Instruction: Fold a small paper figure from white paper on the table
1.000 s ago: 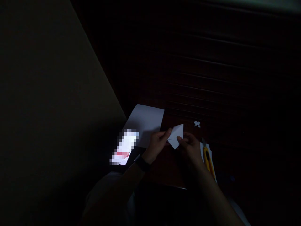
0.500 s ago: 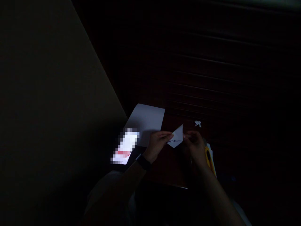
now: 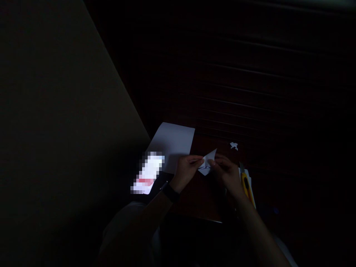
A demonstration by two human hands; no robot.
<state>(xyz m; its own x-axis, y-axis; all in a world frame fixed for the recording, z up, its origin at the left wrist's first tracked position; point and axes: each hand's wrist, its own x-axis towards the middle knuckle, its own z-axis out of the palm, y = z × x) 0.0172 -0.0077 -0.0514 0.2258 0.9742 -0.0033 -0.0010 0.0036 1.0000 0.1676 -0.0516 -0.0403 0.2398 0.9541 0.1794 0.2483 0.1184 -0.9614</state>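
In dim light, a small folded white paper piece (image 3: 209, 159) is held just above a dark wooden table (image 3: 205, 196). My left hand (image 3: 187, 172) pinches its left side with fingers closed; a dark watch sits on that wrist. My right hand (image 3: 227, 173) grips its right side, fingers curled over the paper and covering part of it. Both hands meet at the paper, so only a pointed top corner and a lower tip show.
A white paper sheet (image 3: 174, 144) lies behind my left hand. A lit phone screen (image 3: 148, 174) glows at the left. A yellow utility knife (image 3: 246, 185) rests on a white scrap to the right. A small white paper bit (image 3: 234, 146) lies farther back. A pale wall fills the left.
My right hand has moved in over the folded paper, covering more of it. The visible paper has shrunk from a wide triangle to a narrow pointed shape. My left hand has barely shifted.
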